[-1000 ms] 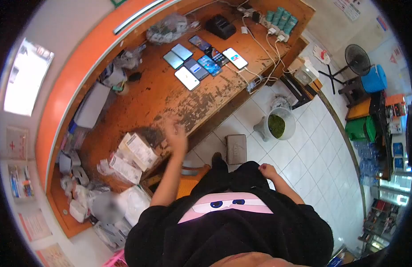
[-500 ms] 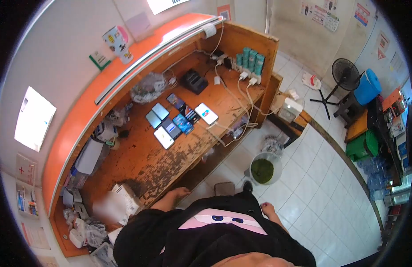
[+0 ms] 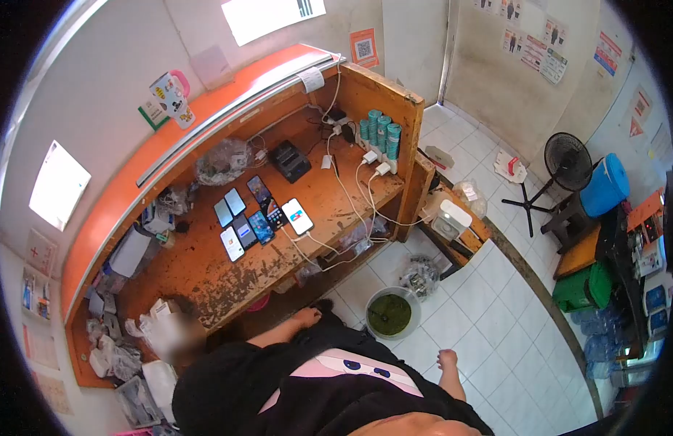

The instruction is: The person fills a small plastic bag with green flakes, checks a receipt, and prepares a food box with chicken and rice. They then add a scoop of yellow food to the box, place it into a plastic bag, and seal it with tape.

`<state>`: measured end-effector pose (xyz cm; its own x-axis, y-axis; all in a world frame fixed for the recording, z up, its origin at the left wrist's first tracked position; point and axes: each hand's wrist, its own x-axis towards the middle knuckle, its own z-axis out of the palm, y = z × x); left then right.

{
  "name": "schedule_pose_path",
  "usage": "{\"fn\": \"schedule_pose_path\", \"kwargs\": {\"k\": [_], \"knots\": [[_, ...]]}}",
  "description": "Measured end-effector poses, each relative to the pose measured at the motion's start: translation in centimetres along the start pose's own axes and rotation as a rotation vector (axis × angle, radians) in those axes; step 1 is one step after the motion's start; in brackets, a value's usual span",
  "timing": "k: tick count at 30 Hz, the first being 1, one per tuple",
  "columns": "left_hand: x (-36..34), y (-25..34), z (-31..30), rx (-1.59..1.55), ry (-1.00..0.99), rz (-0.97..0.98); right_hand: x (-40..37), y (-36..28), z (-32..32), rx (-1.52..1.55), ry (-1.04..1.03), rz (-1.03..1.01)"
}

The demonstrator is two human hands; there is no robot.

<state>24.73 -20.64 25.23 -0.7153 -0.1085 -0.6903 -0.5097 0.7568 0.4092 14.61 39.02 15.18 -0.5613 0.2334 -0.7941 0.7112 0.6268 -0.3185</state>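
Note:
My left hand [image 3: 306, 317] hangs low by my black trousers, near the front edge of the wooden desk. Its fingers look loosely extended, and I see nothing in them. On my other side, my right hand [image 3: 447, 358] hangs over the tiled floor with its fingers curled in and no object showing. Between the hands and the desk stands a pale bucket [image 3: 415, 320] with dark green contents [image 3: 389, 314]. Several phones lie together on the desk [image 3: 198, 272], among them a white-screened phone [image 3: 298, 217] with a cable. Neither hand touches them.
A black printer-like box [image 3: 289, 161] and teal cylinders [image 3: 392, 140] stand at the desk's back. White charging cables [image 3: 356, 200] cross its surface. A black fan [image 3: 567, 153], a blue bin [image 3: 605, 184] and a green bin [image 3: 582, 288] stand to the right.
My view has shifted, so the desk, phones and bucket sit further left in it. Both hands still hang beside my body, the right one lower in view. Nothing on the desk has visibly moved.

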Motion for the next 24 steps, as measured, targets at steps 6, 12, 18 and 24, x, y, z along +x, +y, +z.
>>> {"fn": "schedule_pose_path", "kwargs": {"k": [6, 12, 18, 24], "knots": [[3.2, 4.9, -5.5, -0.269, -0.265, -0.016, -3.6, -8.3, 2.2, 0.19, -0.035, -0.116], [9.7, 4.5, -4.6, -0.579, -0.712, -0.036, -4.0, -8.0, 10.0, 0.118, -0.447, -0.076], [13.9, 10.0, -10.4, -0.224, -0.428, 0.328, -8.6, -11.0, 5.6, 0.575, -0.343, 0.129], [17.9, 12.1, -14.2, 0.197, -0.654, 0.334, -4.3, -11.0, 6.2, 0.285, 0.322, 0.071]]}}
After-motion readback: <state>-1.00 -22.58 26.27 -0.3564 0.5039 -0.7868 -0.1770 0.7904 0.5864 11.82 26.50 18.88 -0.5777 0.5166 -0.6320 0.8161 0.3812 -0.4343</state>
